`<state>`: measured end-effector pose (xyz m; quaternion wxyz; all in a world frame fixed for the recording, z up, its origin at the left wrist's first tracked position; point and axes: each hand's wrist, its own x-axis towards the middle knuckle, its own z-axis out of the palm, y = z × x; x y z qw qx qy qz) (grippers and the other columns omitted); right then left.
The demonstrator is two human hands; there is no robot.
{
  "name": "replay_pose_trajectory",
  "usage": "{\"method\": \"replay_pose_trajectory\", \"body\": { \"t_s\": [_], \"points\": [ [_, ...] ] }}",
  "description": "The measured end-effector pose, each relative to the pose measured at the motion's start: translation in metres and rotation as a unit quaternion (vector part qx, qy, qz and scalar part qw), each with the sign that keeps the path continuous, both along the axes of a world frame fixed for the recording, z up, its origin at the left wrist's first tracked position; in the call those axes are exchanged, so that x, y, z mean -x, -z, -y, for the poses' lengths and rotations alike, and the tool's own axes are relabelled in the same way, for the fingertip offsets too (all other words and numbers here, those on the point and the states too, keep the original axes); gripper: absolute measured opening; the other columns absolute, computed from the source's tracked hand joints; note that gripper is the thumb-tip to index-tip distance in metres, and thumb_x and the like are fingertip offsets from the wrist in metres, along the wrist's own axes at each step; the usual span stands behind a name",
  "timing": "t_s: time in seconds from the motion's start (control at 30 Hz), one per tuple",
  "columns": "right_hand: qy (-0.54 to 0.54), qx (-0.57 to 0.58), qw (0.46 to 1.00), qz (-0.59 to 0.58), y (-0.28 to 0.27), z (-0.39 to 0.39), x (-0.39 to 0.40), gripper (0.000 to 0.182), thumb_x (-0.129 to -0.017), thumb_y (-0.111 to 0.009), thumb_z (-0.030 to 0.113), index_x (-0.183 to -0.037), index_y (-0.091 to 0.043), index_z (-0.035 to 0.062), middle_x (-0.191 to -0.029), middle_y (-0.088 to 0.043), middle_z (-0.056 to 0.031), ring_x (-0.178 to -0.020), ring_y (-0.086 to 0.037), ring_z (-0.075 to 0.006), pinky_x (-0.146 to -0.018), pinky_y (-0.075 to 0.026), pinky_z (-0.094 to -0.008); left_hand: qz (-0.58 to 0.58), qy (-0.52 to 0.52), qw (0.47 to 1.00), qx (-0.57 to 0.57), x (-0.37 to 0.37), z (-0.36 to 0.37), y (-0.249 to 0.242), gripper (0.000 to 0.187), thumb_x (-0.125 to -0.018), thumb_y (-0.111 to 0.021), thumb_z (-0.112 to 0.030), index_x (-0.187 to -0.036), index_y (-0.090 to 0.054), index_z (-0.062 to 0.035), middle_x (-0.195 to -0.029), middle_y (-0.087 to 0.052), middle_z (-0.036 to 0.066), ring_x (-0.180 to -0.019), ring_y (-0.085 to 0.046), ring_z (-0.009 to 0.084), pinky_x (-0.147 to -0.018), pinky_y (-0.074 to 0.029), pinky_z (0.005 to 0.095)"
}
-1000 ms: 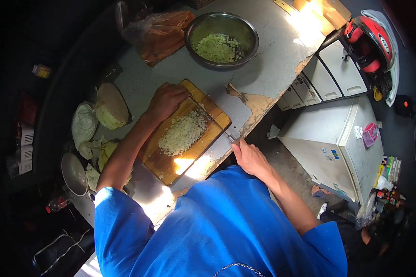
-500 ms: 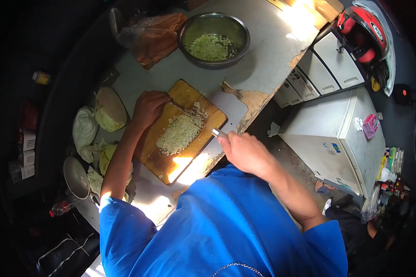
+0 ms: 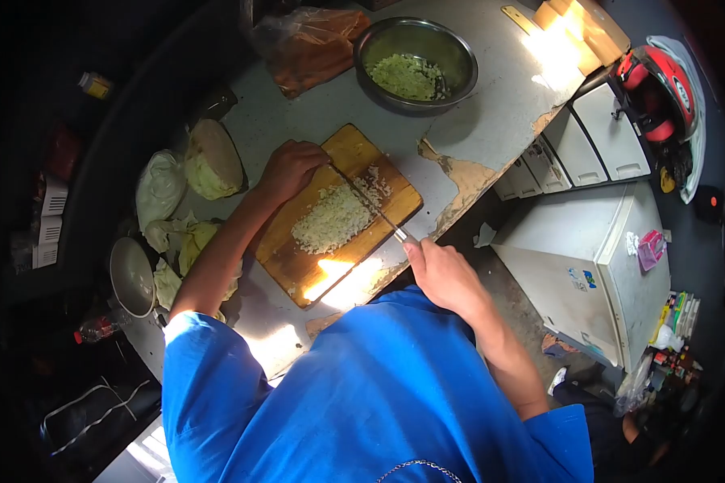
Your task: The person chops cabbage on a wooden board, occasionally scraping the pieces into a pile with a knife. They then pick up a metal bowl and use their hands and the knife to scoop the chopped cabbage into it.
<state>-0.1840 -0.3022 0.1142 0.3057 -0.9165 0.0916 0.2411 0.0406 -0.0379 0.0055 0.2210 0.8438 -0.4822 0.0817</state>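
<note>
A wooden cutting board (image 3: 354, 147) lies on the table with a heap of finely chopped pale cabbage (image 3: 330, 221) on it. A knife (image 3: 388, 222) slants across the heap's right part, its edge hidden by the angle. Closed around its handle is my right hand (image 3: 443, 278), near the board's right side. My left hand (image 3: 295, 167) grips the far end of the blade by the board's upper left edge; its fingertips are partly hidden. Left of the board sit a cut cabbage (image 3: 215, 163) and loose cabbage leaves (image 3: 195, 241).
Behind the board stands a metal bowl (image 3: 457, 60) of chopped greens, beside a plastic bag of orange-brown contents (image 3: 310, 60). A white bowl (image 3: 129, 278) and a white bag (image 3: 161, 185) are at the left. A white fridge (image 3: 560, 266) stands right of the table (image 3: 479, 121).
The view has shifted, moving the table's things rightward and slightly up in the picture. Relative to the board, my right hand and the knife handle have come nearer my body. The blade shows more clearly.
</note>
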Motion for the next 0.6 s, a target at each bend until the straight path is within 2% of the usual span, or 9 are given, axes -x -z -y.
{"method": "replay_pose_trajectory", "body": {
  "t_s": [0.1, 0.23, 0.33, 0.47, 0.6],
  "points": [
    [-0.008, 0.008, 1.000, -0.006, -0.036, -0.010, -0.012, 0.056, -0.109, -0.040, 0.039, -0.090, -0.062, -0.0079, -0.082, -0.066, -0.0346, -0.086, -0.066, -0.0531, -0.079, -0.052, -0.0587, -0.012, -0.019, 0.998, 0.051, 0.004, 0.000, 0.007, 0.019, -0.080, -0.075, -0.001, -0.098, -0.075, -0.0091, -0.101, -0.075, 0.004, -0.096, -0.071, 0.0213, -0.079, -0.052, 0.0360],
    [-0.018, 0.005, 1.000, -0.004, -0.038, -0.021, -0.015, 0.052, -0.108, -0.042, 0.036, -0.091, -0.063, -0.0086, -0.082, -0.067, -0.0353, -0.085, -0.066, -0.0533, -0.080, -0.053, -0.0583, -0.014, -0.013, 0.998, 0.053, 0.001, -0.003, 0.004, 0.021, -0.079, -0.075, -0.001, -0.098, -0.075, -0.0088, -0.103, -0.075, 0.005, -0.097, -0.071, 0.0219, -0.079, -0.052, 0.0364],
    [0.010, 0.014, 0.999, -0.031, -0.012, -0.032, 0.004, 0.048, -0.107, -0.044, 0.035, -0.094, -0.060, -0.0083, -0.081, -0.068, -0.0338, -0.083, -0.067, -0.0526, -0.077, -0.055, -0.0596, 0.015, -0.005, 1.000, 0.014, 0.002, -0.005, 0.000, 0.023, -0.079, -0.075, -0.001, -0.100, -0.075, -0.0088, -0.104, -0.075, 0.005, -0.098, -0.071, 0.0215, -0.080, -0.051, 0.0361],
    [0.018, 0.001, 1.000, 0.003, 0.063, -0.023, 0.028, 0.045, -0.108, -0.042, 0.038, -0.104, -0.055, -0.0055, -0.082, -0.067, -0.0343, -0.084, -0.065, -0.0546, -0.076, -0.052, -0.0612, 0.033, 0.032, 0.999, -0.005, 0.002, -0.003, -0.009, 0.023, -0.079, -0.073, -0.002, -0.101, -0.074, -0.0091, -0.107, -0.074, 0.003, -0.100, -0.069, 0.0199, -0.082, -0.050, 0.0348],
    [0.018, -0.008, 1.000, 0.018, 0.065, -0.017, 0.025, 0.047, -0.108, -0.042, 0.040, -0.103, -0.056, -0.0055, -0.083, -0.067, -0.0336, -0.084, -0.065, -0.0545, -0.077, -0.051, -0.0608, 0.026, 0.044, 0.998, -0.041, 0.000, -0.006, -0.009, 0.022, -0.080, -0.072, -0.004, -0.101, -0.075, -0.0098, -0.108, -0.073, 0.002, -0.101, -0.069, 0.0188, -0.084, -0.049, 0.0345]
  ]
}}
